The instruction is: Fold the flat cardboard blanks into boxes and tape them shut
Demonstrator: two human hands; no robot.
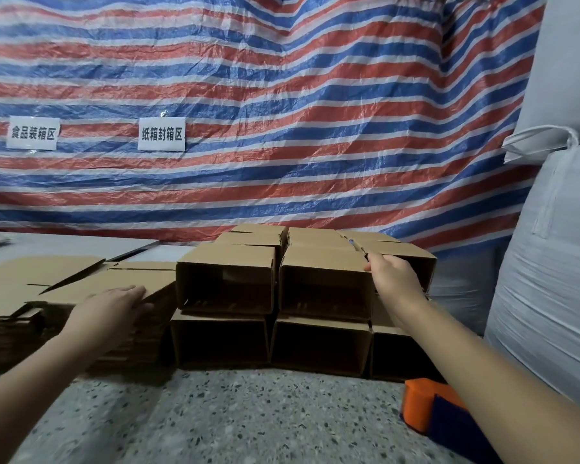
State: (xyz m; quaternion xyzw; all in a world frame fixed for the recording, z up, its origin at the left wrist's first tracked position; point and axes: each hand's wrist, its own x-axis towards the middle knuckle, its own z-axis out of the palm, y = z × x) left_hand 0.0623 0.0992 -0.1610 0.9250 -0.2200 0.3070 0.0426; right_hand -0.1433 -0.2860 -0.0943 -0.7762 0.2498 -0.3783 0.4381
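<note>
Speckled terrazzo flooring [248, 416] is filling the foreground, and an orange and blue tape dispenser [432, 410] is lying on it at the lower right, partly hidden behind the person's right forearm. Beyond it, folded boxes [226, 279] are sitting stacked in two tiers, their open brown mouths facing the viewer, with further rows behind. To their left, a pile of flat cardboard blanks [64, 283] is lying just beside the stack, slots cut into the top sheet. The left hand [114, 304] is resting on the near right edge of that pile, fingers nearly straight with the thumb tucking under the edge, not clearly gripping anything. The right hand [390, 274] is reaching to the upper right corner of a top-tier box, fingers curling over its edge; whether it is truly pinching the card cannot be told. The blanks are looking light, thin and stiff, plain tan corrugated board with dark creases; they will likely bend along the scored lines and slide easily off one another. Taking the top sheet by its free edge, near a corner, seems the safest hold. A red, white and blue striped tarp [282, 112] is hanging behind, carrying two white paper signs [161, 133], and white bulk sacks [549, 262] are standing at the right.
</note>
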